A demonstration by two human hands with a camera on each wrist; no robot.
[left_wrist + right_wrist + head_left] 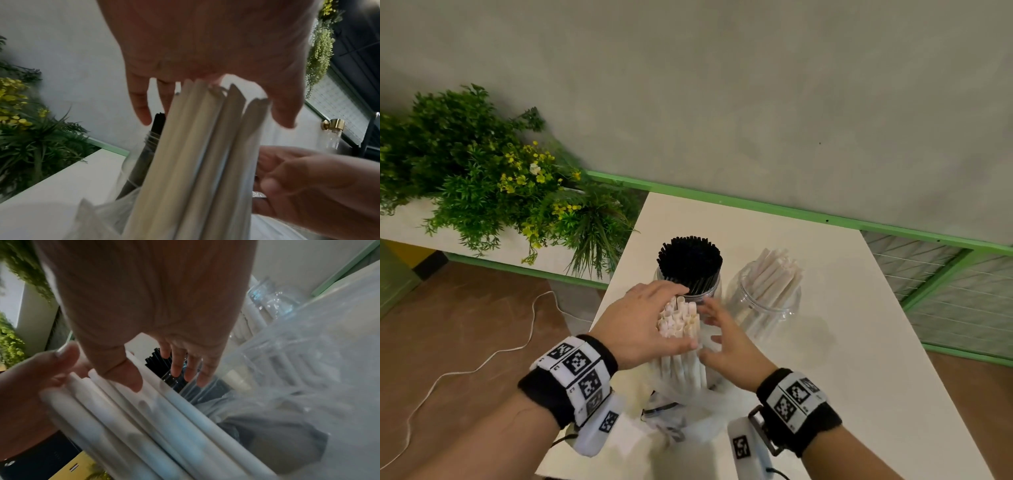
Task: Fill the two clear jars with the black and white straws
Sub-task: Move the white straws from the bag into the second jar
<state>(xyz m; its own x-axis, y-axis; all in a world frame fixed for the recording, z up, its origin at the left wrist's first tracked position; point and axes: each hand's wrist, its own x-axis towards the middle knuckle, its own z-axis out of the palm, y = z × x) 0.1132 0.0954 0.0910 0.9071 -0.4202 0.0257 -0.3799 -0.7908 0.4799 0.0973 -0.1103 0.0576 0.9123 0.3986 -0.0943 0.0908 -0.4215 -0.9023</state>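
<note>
A bundle of white straws (681, 366) stands upright out of a clear plastic bag (681, 411) at the table's near edge. My left hand (650, 318) grips the bundle's top, fingers on the far side and thumb on the near side. My right hand (726, 339) is spread to the bundle's right, with its thumb (123, 374) resting on the straws (144, 418). Just behind stand two clear jars: the left jar (714, 287) is packed with black straws (690, 260), and the right jar (767, 308) holds several white straws (777, 270) leaning right.
The white table (859, 342) ends close on the left, with brown floor and a white cable (482, 363) beyond. A planter of green and yellow plants (482, 178) sits at far left. A green-framed mesh fence (945, 274) runs along the right.
</note>
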